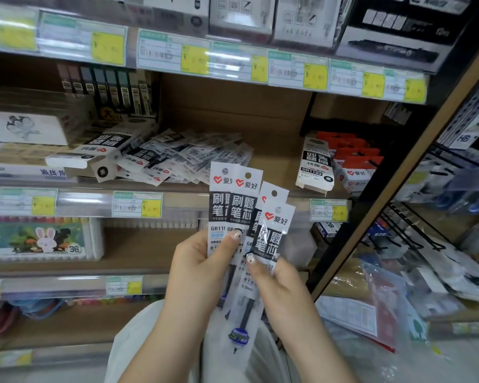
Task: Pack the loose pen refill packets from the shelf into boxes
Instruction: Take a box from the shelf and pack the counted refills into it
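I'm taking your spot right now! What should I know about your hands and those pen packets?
Left hand: grips a fan of about four held packets, thumb across the front.
Right hand: pinches the front packet of that fan.
Loose pile: lies on the middle shelf, between an open box on its side at the left and a standing box at the right.
Done: a few packets gathered in hand.
Left: box these, then the pile. What the boxes hold cannot be seen.
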